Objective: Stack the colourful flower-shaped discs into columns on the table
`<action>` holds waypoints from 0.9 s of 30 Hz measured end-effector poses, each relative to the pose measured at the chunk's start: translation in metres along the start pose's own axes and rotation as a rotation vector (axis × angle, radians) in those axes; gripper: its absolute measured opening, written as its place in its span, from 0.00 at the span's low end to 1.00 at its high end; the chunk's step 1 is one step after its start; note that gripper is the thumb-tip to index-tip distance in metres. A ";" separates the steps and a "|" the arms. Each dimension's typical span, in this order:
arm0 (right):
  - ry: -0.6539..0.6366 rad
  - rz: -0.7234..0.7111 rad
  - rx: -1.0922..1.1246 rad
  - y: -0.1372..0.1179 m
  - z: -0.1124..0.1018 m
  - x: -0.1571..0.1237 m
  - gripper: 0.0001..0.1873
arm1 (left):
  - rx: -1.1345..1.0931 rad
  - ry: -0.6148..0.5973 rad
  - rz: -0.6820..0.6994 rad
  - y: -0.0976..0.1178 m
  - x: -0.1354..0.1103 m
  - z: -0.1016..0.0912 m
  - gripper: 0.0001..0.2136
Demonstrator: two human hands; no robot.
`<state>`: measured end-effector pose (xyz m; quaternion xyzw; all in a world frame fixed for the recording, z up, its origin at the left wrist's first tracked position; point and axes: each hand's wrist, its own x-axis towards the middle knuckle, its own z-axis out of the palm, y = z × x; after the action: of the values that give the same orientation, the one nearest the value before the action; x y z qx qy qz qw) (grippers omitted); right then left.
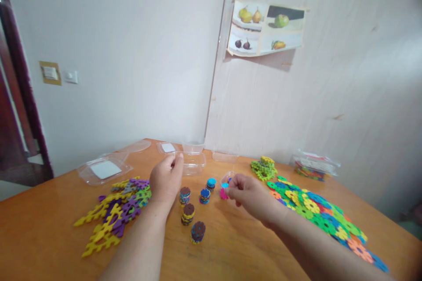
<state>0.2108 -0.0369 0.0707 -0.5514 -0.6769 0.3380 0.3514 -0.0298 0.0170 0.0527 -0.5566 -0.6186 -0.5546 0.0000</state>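
Close to the clear plastic box (194, 169), my left hand (166, 178) is closed, its fingers curled away from view; whatever it may hold is hidden. My right hand (248, 194) pinches at a pink notched disc (223, 194) by its fingertips. Behind that disc are a light-blue disc (224, 185) and a small clear tub (227, 176). Between my hands stand several short stacks of notched discs: a light-blue-topped stack (211, 183), a dark-blue-topped stack (205, 196) and brown-topped stacks (187, 214), the nearest one (198, 232) towards me.
Yellow and purple connector pieces (121, 210) lie in a heap on the left. Flat flower-shaped pieces (319, 213) spread over the right side, with a green cluster (264, 168) behind. Clear lids (105, 170) and a filled clear box (314, 165) rest near the wall.
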 end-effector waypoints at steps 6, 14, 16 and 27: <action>0.066 0.163 -0.029 0.019 -0.020 0.035 0.08 | -0.001 -0.003 -0.001 -0.001 0.000 0.000 0.22; 0.017 0.191 -0.038 0.032 -0.017 0.049 0.05 | -0.009 0.002 -0.005 -0.002 0.000 0.000 0.21; 0.009 0.187 -0.037 0.032 -0.017 0.050 0.05 | -0.012 -0.002 -0.011 0.000 -0.001 -0.001 0.21; 0.113 0.033 -0.105 0.024 -0.031 0.020 0.09 | -0.018 0.002 -0.019 0.004 0.000 -0.003 0.21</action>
<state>0.2461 -0.0111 0.0688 -0.5985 -0.6636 0.2761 0.3539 -0.0290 0.0142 0.0564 -0.5503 -0.6187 -0.5606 -0.0097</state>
